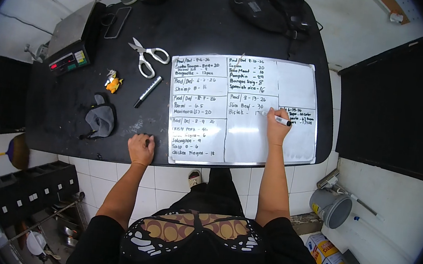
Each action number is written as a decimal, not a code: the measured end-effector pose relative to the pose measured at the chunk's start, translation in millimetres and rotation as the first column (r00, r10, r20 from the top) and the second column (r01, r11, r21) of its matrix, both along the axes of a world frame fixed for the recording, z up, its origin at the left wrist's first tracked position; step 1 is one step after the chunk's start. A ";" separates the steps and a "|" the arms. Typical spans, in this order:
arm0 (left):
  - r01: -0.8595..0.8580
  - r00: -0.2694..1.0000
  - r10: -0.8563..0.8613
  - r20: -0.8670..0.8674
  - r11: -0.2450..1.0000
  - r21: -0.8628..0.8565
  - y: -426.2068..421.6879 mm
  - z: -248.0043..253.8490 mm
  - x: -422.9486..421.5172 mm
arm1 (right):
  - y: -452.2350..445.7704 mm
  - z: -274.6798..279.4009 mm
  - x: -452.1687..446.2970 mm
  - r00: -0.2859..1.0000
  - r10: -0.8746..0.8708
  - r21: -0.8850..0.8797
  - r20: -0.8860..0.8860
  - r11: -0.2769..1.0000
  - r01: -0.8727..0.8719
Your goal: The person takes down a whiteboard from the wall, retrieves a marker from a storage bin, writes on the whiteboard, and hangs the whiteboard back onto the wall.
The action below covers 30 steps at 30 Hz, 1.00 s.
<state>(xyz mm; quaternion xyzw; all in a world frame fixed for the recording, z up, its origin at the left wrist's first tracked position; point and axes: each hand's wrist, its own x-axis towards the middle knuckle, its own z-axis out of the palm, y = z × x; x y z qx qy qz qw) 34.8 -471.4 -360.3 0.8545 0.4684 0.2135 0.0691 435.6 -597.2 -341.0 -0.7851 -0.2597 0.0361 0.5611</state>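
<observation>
My right hand (277,127) is closed around a black-and-white marker (283,121), its tip at the "Bistok" line on the whiteboard (246,146). The whiteboard lies flat on the black table, ruled into boxes with dated lists in black handwriting. My left hand (141,150) rests at the table's front edge, left of the board. Its fingers are curled, with a small dark thing between them that I cannot make out. A second marker (148,92) lies on the table between that hand and the white-handled scissors (148,57).
Left on the table (197,22) are a grey pouch (101,119), an orange-yellow trinket (113,81), a digital scale (74,37) and a phone (118,22). A black backpack (271,7) sits at the back. A grey bucket (331,208) stands on the floor at right.
</observation>
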 end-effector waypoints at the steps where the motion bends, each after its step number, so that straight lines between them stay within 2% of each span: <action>1: 0.000 1.000 0.000 -0.004 1.000 0.000 -0.2 0.0 0.0 | -1.3 -1.2 0.7 1.000 0.013 0.000 -0.016 1.000 -0.013; 9: -0.012 1.000 0.012 0.006 1.000 0.000 0.0 0.3 0.9 | -1.7 -2.5 1.1 0.998 0.063 0.020 -0.012 0.998 -0.063; 12: -0.009 1.000 0.009 0.002 1.000 0.011 -0.6 2.6 2.3 | -3.7 -0.8 -0.3 0.995 0.076 -0.005 -0.065 0.997 -0.077; 15: -0.014 1.000 0.014 -0.001 1.000 0.002 -0.3 1.2 1.2 | -2.6 -15.9 9.5 0.993 -0.011 0.113 0.121 0.994 -0.003; 16: -0.011 1.000 0.011 -0.005 1.000 -0.001 -0.1 1.4 0.6 | -4.4 -12.5 13.5 0.989 -0.022 0.244 -0.146 0.968 0.058; 17: -0.010 1.000 0.010 -0.008 1.000 -0.004 -0.1 1.9 0.1 | -7.9 -7.6 18.7 0.915 0.006 0.348 -0.402 0.926 0.147; 18: -0.008 1.000 0.008 -0.009 1.000 -0.006 -0.7 2.0 -0.4 | -11.1 -2.3 23.5 0.780 0.068 0.419 -0.622 0.870 0.259; 19: -0.010 1.000 0.010 0.001 1.000 -0.010 -1.2 0.7 -0.9 | -12.8 1.9 27.1 0.758 0.127 0.475 -0.640 0.841 0.261; 22: -0.013 0.999 0.013 0.035 1.000 -0.013 -0.2 0.5 -2.3 | -15.3 20.7 23.9 0.715 0.143 0.532 -0.685 0.768 0.356; 24: -0.005 0.999 0.006 0.051 1.000 -0.023 -0.6 2.8 -3.9 | -25.0 40.7 14.5 0.709 0.170 0.503 -0.684 0.814 0.291; 26: -0.088 0.961 0.147 0.232 0.965 -0.245 -3.8 -0.4 -3.2 | -37.3 60.9 0.6 0.731 0.220 0.496 -0.646 0.848 0.184; 27: -0.109 0.924 0.228 0.307 0.927 -0.358 -5.6 -2.3 -3.2 | -45.3 71.6 -9.4 0.744 0.286 0.478 -0.604 0.877 0.051; 28: -0.017 0.884 0.254 0.393 0.857 -0.515 -11.0 4.8 -1.5 | -49.9 82.1 -21.9 0.761 0.306 0.447 -0.572 0.894 -0.024; 30: 0.197 0.776 0.362 0.516 0.638 -0.745 -33.5 29.8 0.3 | -57.1 98.9 -55.9 0.773 0.360 0.364 -0.523 0.914 -0.179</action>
